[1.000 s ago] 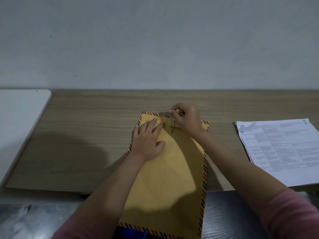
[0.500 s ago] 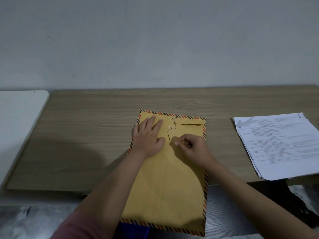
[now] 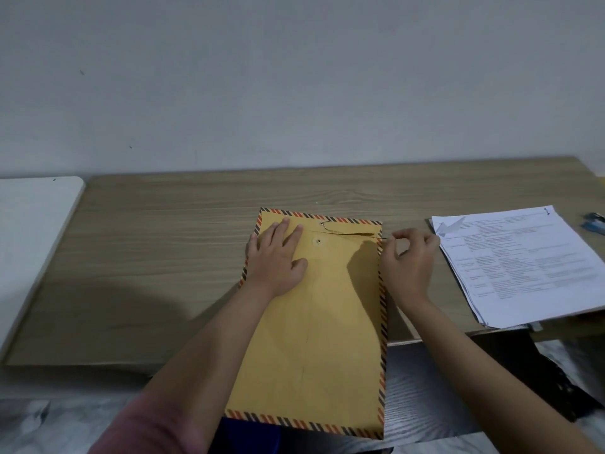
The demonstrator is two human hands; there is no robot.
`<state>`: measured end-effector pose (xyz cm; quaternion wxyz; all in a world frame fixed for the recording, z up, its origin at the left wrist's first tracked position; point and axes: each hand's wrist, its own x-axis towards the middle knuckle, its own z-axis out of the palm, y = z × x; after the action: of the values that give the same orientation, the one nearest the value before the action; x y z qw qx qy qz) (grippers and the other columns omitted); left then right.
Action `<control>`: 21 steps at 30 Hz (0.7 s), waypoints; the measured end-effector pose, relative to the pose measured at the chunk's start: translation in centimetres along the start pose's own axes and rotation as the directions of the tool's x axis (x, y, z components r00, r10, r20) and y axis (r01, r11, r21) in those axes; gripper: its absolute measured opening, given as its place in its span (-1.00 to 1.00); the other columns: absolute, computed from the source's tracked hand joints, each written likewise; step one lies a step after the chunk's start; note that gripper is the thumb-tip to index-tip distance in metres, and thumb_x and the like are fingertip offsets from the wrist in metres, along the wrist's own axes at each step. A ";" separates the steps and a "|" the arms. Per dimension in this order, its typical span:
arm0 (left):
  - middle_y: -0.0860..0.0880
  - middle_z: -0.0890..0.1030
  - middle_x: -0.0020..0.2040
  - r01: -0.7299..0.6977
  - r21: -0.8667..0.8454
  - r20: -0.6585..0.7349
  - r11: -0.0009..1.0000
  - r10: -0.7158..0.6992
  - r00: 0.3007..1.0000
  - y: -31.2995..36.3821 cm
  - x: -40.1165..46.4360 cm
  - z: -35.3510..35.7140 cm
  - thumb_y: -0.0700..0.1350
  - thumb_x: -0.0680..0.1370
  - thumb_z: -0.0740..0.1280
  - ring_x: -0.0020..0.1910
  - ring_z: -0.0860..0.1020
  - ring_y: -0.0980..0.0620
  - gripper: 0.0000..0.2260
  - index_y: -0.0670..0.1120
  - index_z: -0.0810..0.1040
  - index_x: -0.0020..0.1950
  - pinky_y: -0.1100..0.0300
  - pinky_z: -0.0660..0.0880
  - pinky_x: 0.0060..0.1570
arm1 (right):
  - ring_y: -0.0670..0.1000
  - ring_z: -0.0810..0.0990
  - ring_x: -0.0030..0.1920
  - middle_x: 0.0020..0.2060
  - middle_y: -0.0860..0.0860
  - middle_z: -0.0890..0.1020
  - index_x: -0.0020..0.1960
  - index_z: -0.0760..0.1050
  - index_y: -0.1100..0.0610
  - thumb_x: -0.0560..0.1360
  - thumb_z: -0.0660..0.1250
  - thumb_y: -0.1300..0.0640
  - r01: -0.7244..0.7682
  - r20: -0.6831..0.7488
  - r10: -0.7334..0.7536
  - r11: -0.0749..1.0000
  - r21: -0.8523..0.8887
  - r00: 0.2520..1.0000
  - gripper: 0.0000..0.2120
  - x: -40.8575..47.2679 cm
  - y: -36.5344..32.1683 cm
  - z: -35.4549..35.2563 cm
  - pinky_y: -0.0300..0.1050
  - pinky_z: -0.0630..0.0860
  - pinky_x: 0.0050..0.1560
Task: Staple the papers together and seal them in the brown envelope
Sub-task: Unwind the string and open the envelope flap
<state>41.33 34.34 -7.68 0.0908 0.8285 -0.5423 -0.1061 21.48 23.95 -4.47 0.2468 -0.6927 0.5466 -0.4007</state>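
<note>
A brown envelope (image 3: pixel 320 326) with a striped border lies on the wooden table (image 3: pixel 157 257), its near end hanging over the table's front edge. My left hand (image 3: pixel 278 260) presses flat on its upper left part. My right hand (image 3: pixel 407 260) is just off the envelope's right edge, thumb and forefinger pinching the end of the thin closure string (image 3: pixel 347 232), which runs from the flap's button out to the right. A second button (image 3: pixel 318 241) sits bare below the flap. A stack of printed papers (image 3: pixel 523 260) lies to the right.
A blue stapler (image 3: pixel 593 221) shows partly at the far right edge, beyond the papers. A white table (image 3: pixel 29 231) adjoins on the left. A grey wall stands behind. A dark surface lies under the envelope's near end.
My right hand has pulled the string from the flap down over the envelope and then out to the right, past the envelope's edge. My left hand has stayed pressed on the envelope.
</note>
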 end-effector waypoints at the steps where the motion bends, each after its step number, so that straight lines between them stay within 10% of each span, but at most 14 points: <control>1: 0.03 -0.01 0.57 -0.024 0.010 0.006 1.000 0.024 1.000 -0.1 -0.1 0.0 0.17 0.43 -0.03 0.54 -0.02 -0.02 -0.34 0.13 0.01 0.54 -0.20 -0.08 0.45 | 0.06 0.41 0.01 0.03 0.09 0.38 -0.01 0.50 0.16 0.44 0.33 0.17 0.033 -0.038 -0.034 0.999 -0.028 0.999 -0.87 -0.1 -0.1 0.4 -0.01 0.53 -0.06; 4: 0.06 -0.07 0.58 -0.142 0.058 0.054 0.988 0.138 0.989 -0.8 -0.3 -0.3 0.22 0.38 -0.16 0.54 -0.05 0.02 -0.30 0.15 -0.03 0.54 -0.20 -0.11 0.45 | 0.13 0.37 0.14 0.15 0.06 0.46 0.02 0.52 0.04 0.40 0.40 0.03 0.215 0.001 -0.223 0.939 -0.267 0.975 -0.78 -0.5 -0.6 1.2 0.10 0.35 0.10; 9: 0.04 -0.20 0.57 -0.307 0.143 0.225 0.941 0.271 0.936 -1.7 0.1 -2.5 0.17 0.47 -0.06 0.54 -0.12 -0.03 -0.40 0.21 -0.09 0.53 -0.25 -0.14 0.45 | 0.02 0.47 0.13 0.10 -0.02 0.57 0.18 0.49 0.03 0.37 0.43 -0.13 0.422 0.580 -0.279 0.898 -0.125 0.766 -0.55 0.1 0.0 2.6 0.08 0.45 0.13; 15: -0.07 0.26 0.46 -0.051 0.122 -0.042 0.991 0.057 0.998 -0.6 -0.9 -2.1 0.05 0.61 0.11 0.40 0.26 -0.09 -0.59 0.12 0.25 0.47 -0.03 0.25 0.36 | 0.00 0.50 0.02 -0.03 -0.01 0.60 0.05 0.52 0.09 0.38 0.46 0.00 0.345 0.472 -0.257 0.932 -0.108 0.843 -0.69 -0.2 0.6 2.4 -0.14 0.43 -0.04; 21: -0.06 -0.10 0.58 0.077 -0.033 0.061 0.996 -0.075 0.995 2.3 -0.9 0.0 0.26 0.57 0.00 0.55 -0.14 -0.08 -0.39 0.04 0.00 0.55 -0.15 -0.11 0.46 | 0.04 0.50 -0.01 -0.05 0.01 0.58 0.04 0.48 0.12 0.44 0.36 0.04 0.368 0.461 -0.258 0.915 -0.165 0.849 -0.76 -1.2 0.7 1.7 -0.20 0.35 -0.11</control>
<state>38.98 34.26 -7.03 0.0852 0.8433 -0.5108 -0.1436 22.38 24.69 -6.32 0.2040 -0.8691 0.4029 -0.2019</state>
